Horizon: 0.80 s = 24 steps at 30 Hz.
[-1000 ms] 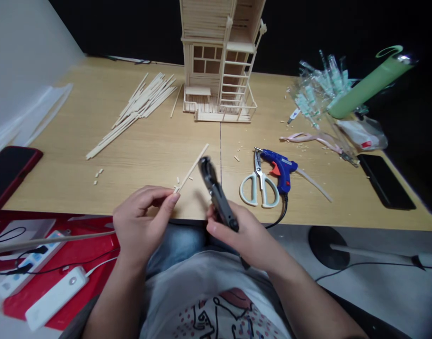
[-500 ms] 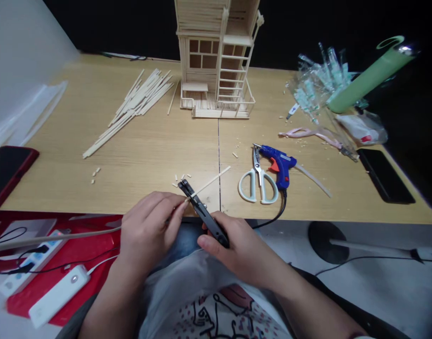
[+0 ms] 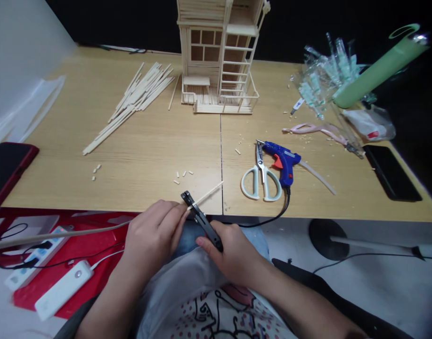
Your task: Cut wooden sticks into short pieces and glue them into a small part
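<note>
The left hand (image 3: 154, 230) is holding a wooden stick (image 3: 206, 196). The right hand (image 3: 233, 254) is gripping a black cutter (image 3: 203, 223) on it, and a blue glue gun (image 3: 282, 157) is lying ahead of this hand.

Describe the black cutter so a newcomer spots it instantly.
From the popsicle-stick house at the back of the wooden desk, come down to the desk's front edge. The right hand holds a black hand cutter, its head against a thin wooden stick in the left hand. Unlike the white-handled scissors on the desk, it is black and held.
</note>
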### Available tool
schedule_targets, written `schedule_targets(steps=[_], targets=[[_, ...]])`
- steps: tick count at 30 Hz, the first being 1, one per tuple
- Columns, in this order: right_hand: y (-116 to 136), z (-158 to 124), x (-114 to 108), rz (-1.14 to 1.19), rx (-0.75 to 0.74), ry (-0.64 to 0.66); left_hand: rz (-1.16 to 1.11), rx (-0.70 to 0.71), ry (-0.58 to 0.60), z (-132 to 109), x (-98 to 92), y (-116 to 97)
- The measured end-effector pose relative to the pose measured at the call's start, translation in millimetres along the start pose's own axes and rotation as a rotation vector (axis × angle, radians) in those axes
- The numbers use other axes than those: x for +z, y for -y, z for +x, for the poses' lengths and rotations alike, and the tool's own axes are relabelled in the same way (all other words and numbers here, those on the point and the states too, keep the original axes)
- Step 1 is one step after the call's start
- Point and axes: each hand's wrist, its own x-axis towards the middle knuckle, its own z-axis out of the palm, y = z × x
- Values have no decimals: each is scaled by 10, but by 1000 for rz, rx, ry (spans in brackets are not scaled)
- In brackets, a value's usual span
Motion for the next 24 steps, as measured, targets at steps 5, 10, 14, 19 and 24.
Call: schedule_targets(steps=[5,10,14,19,24], targets=[[-101,-1,96,11,22,-28,1,-15,13,-33,48,-33],[-199,-2,153,32,14,-58,-43,-29,19,-31,112,-56],[-209,21,168,61,-6,-84,-43,-39,10,-14,143,-47],[-219,38,173,71,-18,-60,-14,-43,29,-4,133,-22],[-239,37,226,67,16,-61,-20,-22,29,-18,115,-24]])
